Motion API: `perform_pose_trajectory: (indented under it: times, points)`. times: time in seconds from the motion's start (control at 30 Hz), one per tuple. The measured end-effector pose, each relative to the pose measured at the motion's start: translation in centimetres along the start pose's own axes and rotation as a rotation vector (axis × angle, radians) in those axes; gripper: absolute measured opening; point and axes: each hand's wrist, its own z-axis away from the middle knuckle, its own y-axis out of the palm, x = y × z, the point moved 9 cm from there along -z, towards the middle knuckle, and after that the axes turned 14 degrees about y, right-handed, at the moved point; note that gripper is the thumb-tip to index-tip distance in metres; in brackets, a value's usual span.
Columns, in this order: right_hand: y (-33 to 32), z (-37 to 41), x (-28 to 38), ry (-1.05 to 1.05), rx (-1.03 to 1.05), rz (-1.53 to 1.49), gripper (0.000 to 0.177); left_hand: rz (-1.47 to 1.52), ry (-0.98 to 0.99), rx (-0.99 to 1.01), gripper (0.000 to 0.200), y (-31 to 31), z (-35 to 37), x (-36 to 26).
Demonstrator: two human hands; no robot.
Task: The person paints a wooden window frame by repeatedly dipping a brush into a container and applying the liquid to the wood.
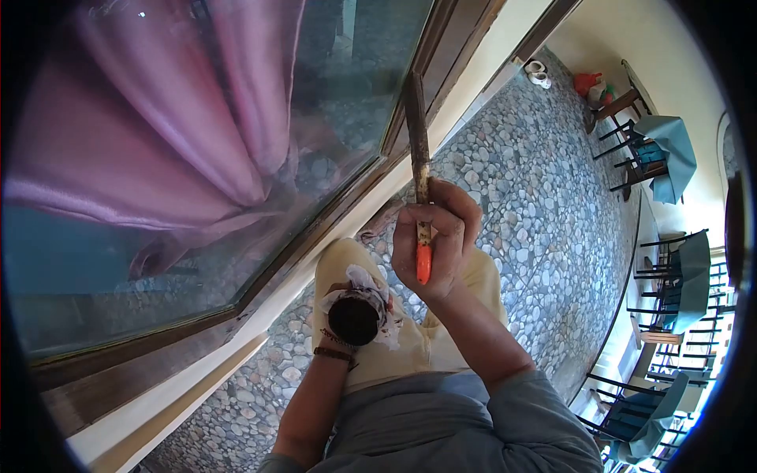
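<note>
My right hand (432, 244) is closed around the handle of a paintbrush (419, 142), whose orange handle end points back toward me. The brush's dark far end reaches the brown wooden window frame (400, 118) and overlaps it; whether it touches cannot be made out. Low over my lap, my left hand (334, 298) is wrapped around a small can (353, 318) with a dark inside. A crumpled, stained whitish rag (387, 314) lies against the can and partly hides the fingers. A dark bracelet circles my left wrist.
Left of the frame is a glass pane (347, 94) with a pink curtain (197, 118) behind it. Pebble-patterned floor (536, 205) spreads to the right. Chairs with green cloths (666, 150) line the far wall, near a red bag (585, 83) and white shoes (538, 74).
</note>
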Motion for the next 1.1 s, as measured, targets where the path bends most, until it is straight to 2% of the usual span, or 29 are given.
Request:
perform_pose_trajectory:
  times: [0.13, 0.4, 0.53, 0.6, 0.73, 0.83, 0.9, 1.03, 1.1]
  points:
    - [0.1, 0.2, -0.1, 0.015, 0.021, 0.028, 0.022, -0.111, -0.002, -0.100, 0.054, -2.8, -0.4, -0.2]
    - [0.3, 0.6, -0.5, 0.027, 0.029, 0.004, 0.023, -0.143, -0.009, -0.011, 0.056, -3.0, -1.0, -0.2]
    - [0.5, 0.9, -0.7, 0.051, 0.025, -0.020, 0.024, -0.131, 0.010, -0.029, 0.057, -1.6, -0.6, -0.2]
    - [0.5, 1.0, -0.7, 0.052, 0.030, 0.002, 0.025, -0.146, 0.081, -0.078, 0.045, -0.3, -0.2, -0.6]
    - [0.7, 1.4, -1.0, 0.066, 0.043, 0.005, 0.026, -0.069, 0.071, -0.061, 0.044, 0.7, -0.2, -0.5]
    - [0.8, 1.8, -1.2, 0.074, 0.058, 0.014, 0.026, -0.083, 0.059, -0.066, 0.045, -0.4, -0.2, -0.5]
    - [0.9, 2.0, -1.4, 0.091, 0.059, 0.007, 0.025, -0.106, 0.016, 0.016, 0.055, -1.3, -0.5, -0.3]
    - [1.1, 2.3, -1.7, 0.095, 0.067, -0.007, 0.025, -0.110, 0.017, 0.039, 0.055, -2.0, -0.5, -0.3]
    - [1.2, 2.6, -1.8, 0.086, 0.071, 0.004, 0.026, -0.076, -0.006, -0.068, 0.054, -3.3, -0.3, -0.1]
